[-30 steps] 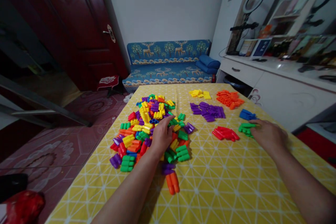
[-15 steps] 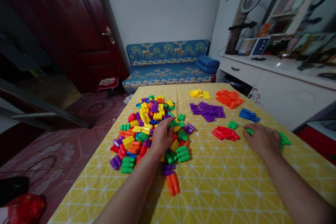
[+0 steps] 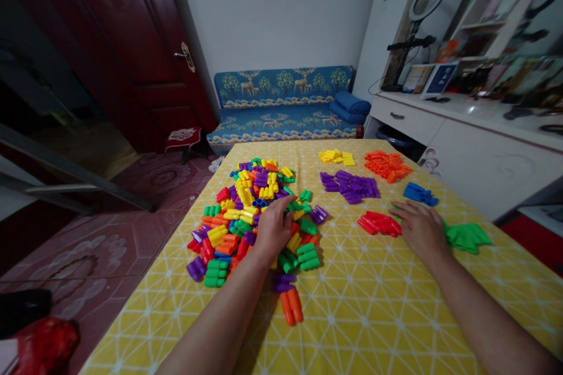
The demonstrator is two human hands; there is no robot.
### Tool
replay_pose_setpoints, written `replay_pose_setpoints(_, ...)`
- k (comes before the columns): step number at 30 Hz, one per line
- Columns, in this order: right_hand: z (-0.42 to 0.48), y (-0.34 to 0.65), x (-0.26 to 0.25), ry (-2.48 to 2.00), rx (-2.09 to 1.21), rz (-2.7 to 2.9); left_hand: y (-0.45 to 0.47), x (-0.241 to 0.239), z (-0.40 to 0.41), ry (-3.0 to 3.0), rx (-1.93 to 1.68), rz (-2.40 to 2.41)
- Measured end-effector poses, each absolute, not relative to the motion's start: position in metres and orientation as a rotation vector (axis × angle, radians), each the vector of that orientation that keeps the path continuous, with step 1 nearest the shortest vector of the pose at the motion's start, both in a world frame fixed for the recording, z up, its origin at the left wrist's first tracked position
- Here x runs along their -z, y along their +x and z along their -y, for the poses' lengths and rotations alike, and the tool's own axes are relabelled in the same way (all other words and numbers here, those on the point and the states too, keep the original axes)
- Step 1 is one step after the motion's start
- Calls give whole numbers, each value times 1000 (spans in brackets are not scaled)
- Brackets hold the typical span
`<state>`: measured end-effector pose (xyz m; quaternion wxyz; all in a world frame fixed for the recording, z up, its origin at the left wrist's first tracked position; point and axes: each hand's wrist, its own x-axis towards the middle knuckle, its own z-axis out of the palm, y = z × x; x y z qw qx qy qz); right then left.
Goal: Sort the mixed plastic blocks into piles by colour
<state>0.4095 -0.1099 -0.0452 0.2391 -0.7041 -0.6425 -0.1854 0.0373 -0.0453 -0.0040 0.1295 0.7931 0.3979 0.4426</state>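
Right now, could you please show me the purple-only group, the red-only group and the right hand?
Purple-only group [image 3: 350, 186], head view: middle of its pieces.
Red-only group [image 3: 378, 223], head view: middle of its pieces.
Right hand [image 3: 423, 229], head view: back of the hand.

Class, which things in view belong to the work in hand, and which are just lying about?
Belonging to the work: mixed pile; left hand, at it; green pieces; right hand, beside them; red pieces; blue pieces; purple pieces; orange pieces; yellow pieces.

Just lying about: sofa; stool; ring light; door.
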Motion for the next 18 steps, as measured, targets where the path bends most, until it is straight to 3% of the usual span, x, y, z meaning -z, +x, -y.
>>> replay_pose_setpoints(4,116,405,36,-1955,573,1606,37,2,47,2308,-1269,-1169)
replay_pose_setpoints(11,114,363,28,-1600,-81,1956,38,0,48,2310,-1254,-1186)
replay_pose_setpoints(18,118,353,29,-1479,-190,1901,38,2,47,2313,-1261,-1161)
